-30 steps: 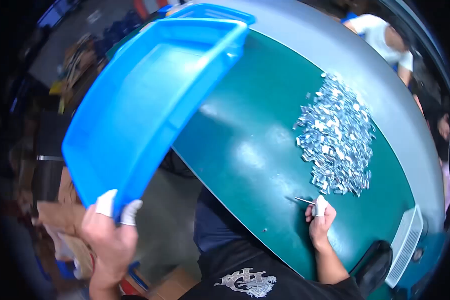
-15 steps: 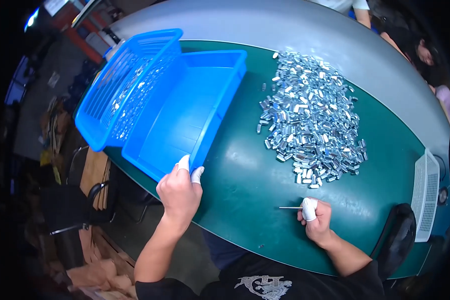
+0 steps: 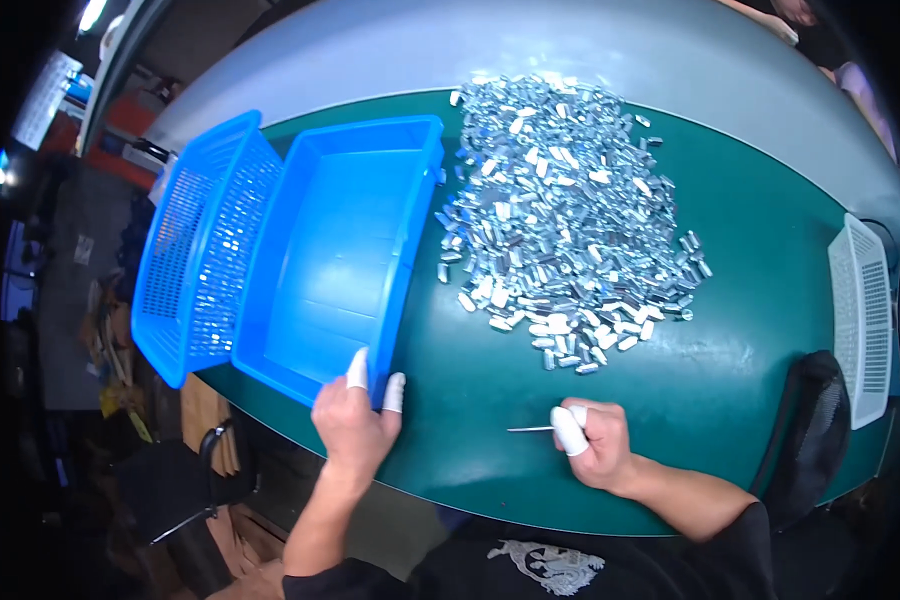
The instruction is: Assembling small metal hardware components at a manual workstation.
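My left hand (image 3: 356,425), with white covers on two fingertips, grips the near right corner of a shallow blue tray (image 3: 315,255). Nothing lies in the tray. My right hand (image 3: 595,443), also wearing white finger covers, is closed around a thin metal rod (image 3: 530,430) that points left over the table. Beyond that hand spreads a wide heap of small shiny metal pieces (image 3: 570,220), a few of them close to the tray's right wall. Against the tray's left side stands a blue slatted basket (image 3: 210,240); metal pieces glint through its side.
The green tabletop (image 3: 740,280) has a raised grey border (image 3: 370,60) along its far side. At the right stand a white perforated basket (image 3: 860,320) and a black bag (image 3: 815,440). A chair (image 3: 175,490) is at the lower left. Another person's arm shows at the far top right.
My view has turned, so most things sit elsewhere in the picture. The tray's right wall is nearer the heap's edge. Both hands keep their grips.
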Motion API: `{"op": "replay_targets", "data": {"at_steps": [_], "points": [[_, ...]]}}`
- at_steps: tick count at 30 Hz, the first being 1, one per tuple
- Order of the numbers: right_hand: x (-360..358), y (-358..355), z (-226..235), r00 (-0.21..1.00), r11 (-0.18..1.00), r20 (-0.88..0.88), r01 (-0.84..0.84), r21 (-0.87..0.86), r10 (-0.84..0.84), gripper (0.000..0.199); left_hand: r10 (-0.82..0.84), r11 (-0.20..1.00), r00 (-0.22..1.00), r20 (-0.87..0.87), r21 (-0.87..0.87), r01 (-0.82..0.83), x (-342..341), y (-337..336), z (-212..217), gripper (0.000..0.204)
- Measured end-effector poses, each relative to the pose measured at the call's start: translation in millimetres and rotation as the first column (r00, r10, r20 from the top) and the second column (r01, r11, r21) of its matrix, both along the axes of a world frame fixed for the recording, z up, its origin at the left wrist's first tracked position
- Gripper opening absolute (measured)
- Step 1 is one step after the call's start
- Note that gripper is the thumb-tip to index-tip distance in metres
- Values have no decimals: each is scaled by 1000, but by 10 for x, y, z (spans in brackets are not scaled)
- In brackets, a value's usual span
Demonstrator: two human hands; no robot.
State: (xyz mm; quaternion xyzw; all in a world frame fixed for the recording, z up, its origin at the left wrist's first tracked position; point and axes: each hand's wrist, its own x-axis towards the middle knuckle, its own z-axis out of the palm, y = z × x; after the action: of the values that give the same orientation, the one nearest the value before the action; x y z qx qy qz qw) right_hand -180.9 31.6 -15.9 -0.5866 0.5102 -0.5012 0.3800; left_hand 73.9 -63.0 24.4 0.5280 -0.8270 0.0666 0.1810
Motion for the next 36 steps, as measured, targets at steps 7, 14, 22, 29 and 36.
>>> {"op": "replay_targets", "data": {"at_steps": [7, 14, 22, 29, 36], "points": [[-72, 6, -21, 997, 999, 75, 36, -21, -34, 34, -148, 968, 989, -3, -205, 145, -264, 16, 209, 49], [-179, -57, 116, 963, 965, 151, 239, -110, -222, 44, -215, 955, 925, -314, 130, 266, -917, -226, -230, 45], [-198, -69, 12, 975, 979, 103, 199, -38, -195, 36, -35, 988, 917, -398, 126, 92, -861, -345, -335, 46], [-176, -64, -39, 976, 977, 88, 203, -68, -197, 42, -96, 981, 893, -439, 109, 159, -815, -402, -367, 28], [-195, -78, -9, 954, 963, 138, 269, -11, -265, 41, 9, 759, 534, -846, 353, 546, -898, -212, -272, 22]]}}
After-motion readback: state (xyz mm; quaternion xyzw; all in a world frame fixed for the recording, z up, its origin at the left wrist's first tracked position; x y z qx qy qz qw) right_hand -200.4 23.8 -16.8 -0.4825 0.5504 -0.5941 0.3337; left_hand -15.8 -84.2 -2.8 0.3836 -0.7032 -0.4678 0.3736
